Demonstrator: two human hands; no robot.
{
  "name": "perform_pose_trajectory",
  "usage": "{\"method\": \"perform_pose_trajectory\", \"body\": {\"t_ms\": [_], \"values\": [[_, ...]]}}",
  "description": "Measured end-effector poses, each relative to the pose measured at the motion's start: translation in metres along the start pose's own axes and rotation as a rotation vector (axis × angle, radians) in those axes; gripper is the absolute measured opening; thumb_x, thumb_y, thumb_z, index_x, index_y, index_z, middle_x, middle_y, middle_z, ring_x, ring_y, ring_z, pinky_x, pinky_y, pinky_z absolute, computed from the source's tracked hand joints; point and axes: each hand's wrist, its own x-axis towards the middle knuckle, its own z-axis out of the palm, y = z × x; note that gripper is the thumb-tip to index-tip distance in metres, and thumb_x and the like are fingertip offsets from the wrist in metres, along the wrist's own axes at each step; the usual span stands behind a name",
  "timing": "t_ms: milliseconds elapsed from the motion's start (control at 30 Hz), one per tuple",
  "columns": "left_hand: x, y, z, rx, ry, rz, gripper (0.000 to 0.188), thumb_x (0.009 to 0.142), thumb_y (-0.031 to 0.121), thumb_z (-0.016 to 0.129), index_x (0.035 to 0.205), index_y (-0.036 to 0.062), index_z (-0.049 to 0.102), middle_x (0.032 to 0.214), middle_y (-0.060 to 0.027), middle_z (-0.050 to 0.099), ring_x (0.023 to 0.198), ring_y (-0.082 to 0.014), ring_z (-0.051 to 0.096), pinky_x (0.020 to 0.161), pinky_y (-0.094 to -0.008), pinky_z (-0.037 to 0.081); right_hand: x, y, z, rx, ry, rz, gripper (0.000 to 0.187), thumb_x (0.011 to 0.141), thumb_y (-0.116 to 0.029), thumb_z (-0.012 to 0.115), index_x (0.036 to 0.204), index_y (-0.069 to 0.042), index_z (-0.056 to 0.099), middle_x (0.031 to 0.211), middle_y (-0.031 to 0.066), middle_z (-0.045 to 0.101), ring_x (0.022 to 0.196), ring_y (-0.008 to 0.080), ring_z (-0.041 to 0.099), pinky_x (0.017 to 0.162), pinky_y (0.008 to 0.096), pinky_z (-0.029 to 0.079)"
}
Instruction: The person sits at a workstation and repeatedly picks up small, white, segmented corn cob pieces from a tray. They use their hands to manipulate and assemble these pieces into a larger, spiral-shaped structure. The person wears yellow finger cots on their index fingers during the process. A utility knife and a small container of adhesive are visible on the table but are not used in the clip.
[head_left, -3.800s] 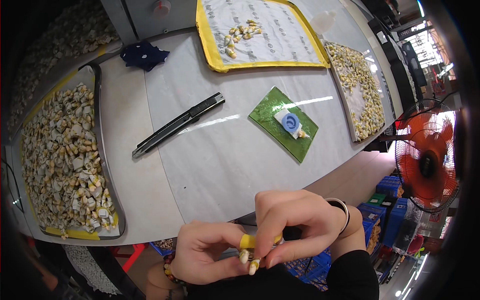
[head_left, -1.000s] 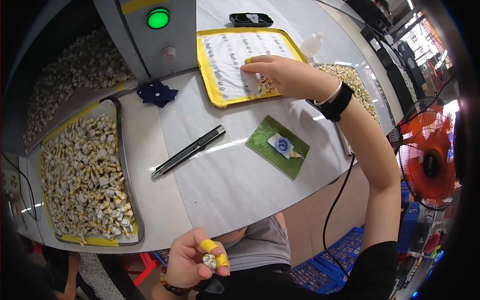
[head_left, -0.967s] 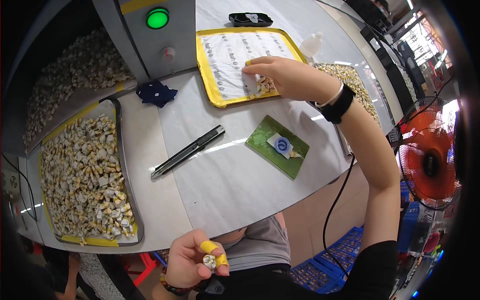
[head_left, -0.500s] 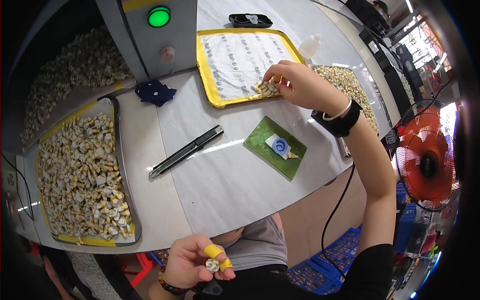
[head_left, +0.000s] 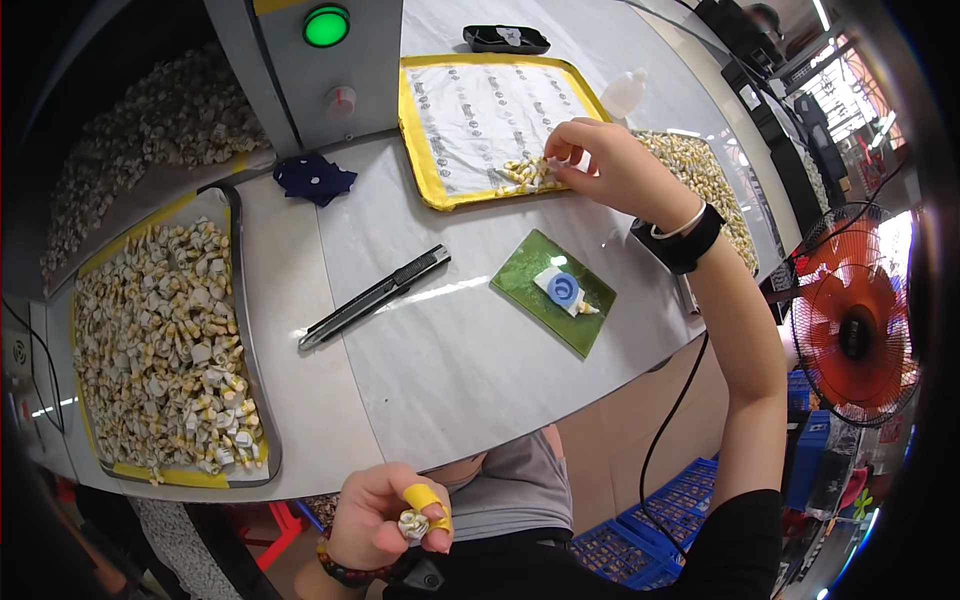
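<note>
Near the table's front edge, my left hand [head_left: 385, 520] is closed on a small white rosette [head_left: 413, 524]; yellow tape wraps its fingers. My right hand [head_left: 610, 170] reaches to the near right corner of a yellow-edged tray [head_left: 425, 180] lined with printed white cloth. Its thumb and fingertips pinch a small pale piece at the edge of a little heap of white-and-yellow pieces [head_left: 525, 175]. Between the hands lies a green mat [head_left: 530, 265], carrying a round blue-and-white item [head_left: 563, 289] and one small yellow-tipped piece [head_left: 588, 310]. A black utility knife [head_left: 375, 297] rests to its left.
A large tray [head_left: 160, 345] of many small white-and-yellow pieces stands left. More pieces [head_left: 690, 175] lie beyond my right wrist. Around the back are a white squeeze bottle [head_left: 624, 92], black case [head_left: 506, 39], dark blue cloth [head_left: 314, 180] and machine with green light [head_left: 327, 26]. An orange fan [head_left: 855, 315] stands right.
My right fingers have shifted slightly right at the tray corner, uncovering more of the heap. My left hand has moved slightly left, still gripping the rosette. The view has shifted slightly.
</note>
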Motion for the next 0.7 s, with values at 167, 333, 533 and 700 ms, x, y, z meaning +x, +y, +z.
{"method": "perform_pose_trajectory", "body": {"t_ms": [167,333,533,700], "values": [[-0.001,0.004,0.0,0.091,-0.003,-0.111,0.045,0.074,0.029,0.076,0.096,-0.0049,0.057,0.087,-0.0202,0.065,0.077,-0.0208,0.064,0.067,-0.0275,0.054,0.004,-0.004,0.005,0.103,-0.018,-0.019,0.007,0.081,-0.004,0.059,0.086,0.001,0.058,0.08,0.0124,0.061,0.074,0.0241,0.059,0.068,0.0332,0.048],[-0.002,0.004,0.002,0.033,-0.039,-0.12,0.044,0.072,0.021,0.078,0.099,-0.007,0.057,0.091,-0.0228,0.065,0.083,-0.0247,0.066,0.071,-0.0305,0.055,0.001,-0.01,0.001,0.088,0.082,-0.103,0.011,0.082,-0.002,0.059,0.093,0.001,0.061,0.079,0.0104,0.06,0.072,0.02,0.059,0.067,0.0304,0.048],[-0.003,0.01,-0.001,0.078,-0.029,-0.153,0.047,0.072,0.02,0.079,0.103,-0.0086,0.058,0.094,-0.0207,0.065,0.084,-0.0247,0.066,0.074,-0.0317,0.055,-0.049,-0.075,-0.015,0.247,0.135,-0.061,0.01,0.079,0.004,0.062,0.088,0.002,0.065,0.078,0.0095,0.065,0.066,0.0155,0.063,0.063,0.0232,0.05],[0.0,0.01,-0.003,0.087,-0.073,-0.136,0.047,0.073,0.019,0.078,0.104,-0.0093,0.059,0.096,-0.0178,0.064,0.086,-0.0243,0.066,0.077,-0.0324,0.055,-0.082,-0.091,-0.005,0.022,0.088,-0.002,0.01,0.076,0.001,0.066,0.085,-0.003,0.064,0.072,0.0087,0.062,0.064,0.0212,0.061,0.059,0.0305,0.048]]}}
